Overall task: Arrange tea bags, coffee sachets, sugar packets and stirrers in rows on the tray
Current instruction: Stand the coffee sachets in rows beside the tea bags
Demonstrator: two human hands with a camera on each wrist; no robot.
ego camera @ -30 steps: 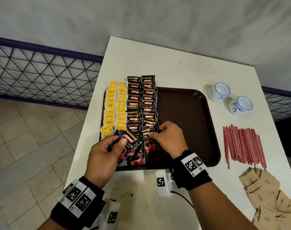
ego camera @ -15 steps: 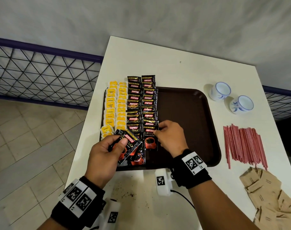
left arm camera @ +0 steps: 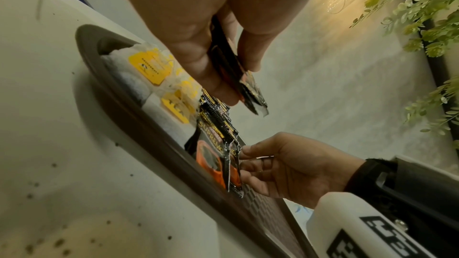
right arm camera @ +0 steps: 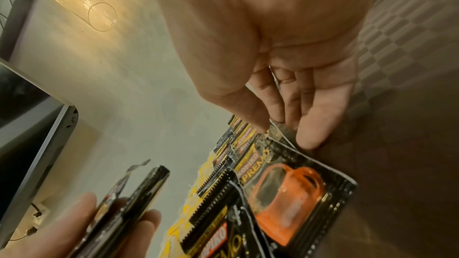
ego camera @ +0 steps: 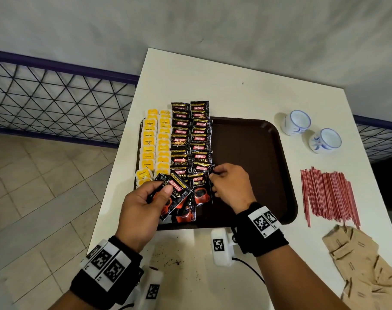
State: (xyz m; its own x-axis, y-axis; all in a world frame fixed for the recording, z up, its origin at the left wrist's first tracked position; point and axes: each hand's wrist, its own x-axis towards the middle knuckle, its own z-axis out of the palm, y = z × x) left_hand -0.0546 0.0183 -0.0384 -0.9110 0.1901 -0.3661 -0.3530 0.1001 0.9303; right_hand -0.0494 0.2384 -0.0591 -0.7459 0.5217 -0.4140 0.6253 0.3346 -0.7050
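A brown tray (ego camera: 253, 164) carries two rows of yellow tea bags (ego camera: 156, 148) and two rows of black coffee sachets (ego camera: 190, 135). My left hand (ego camera: 162, 190) hovers over the tray's near left corner and grips a small fan of spare sachets (ego camera: 177, 198) between thumb and fingers. My right hand (ego camera: 213, 181) pinches the top right corner of the nearest sachet (ego camera: 200, 191), which lies flat at the near end of the second coffee row. The right wrist view shows thumb and forefinger of the right hand (right arm camera: 273, 125) meeting on that sachet (right arm camera: 293, 183).
Red stirrers (ego camera: 329, 195) lie in a loose bunch right of the tray. Brown sugar packets (ego camera: 365, 265) are heaped at the near right. Two white cups (ego camera: 298, 121) stand at the far right. Dark specks (ego camera: 172, 262) dot the table. A railing (ego camera: 56, 104) runs on the left.
My right hand has slid a little to the right, uncovering the nearest sachet, which now lies flatter in its row. The left hand and its sachets have stayed put.
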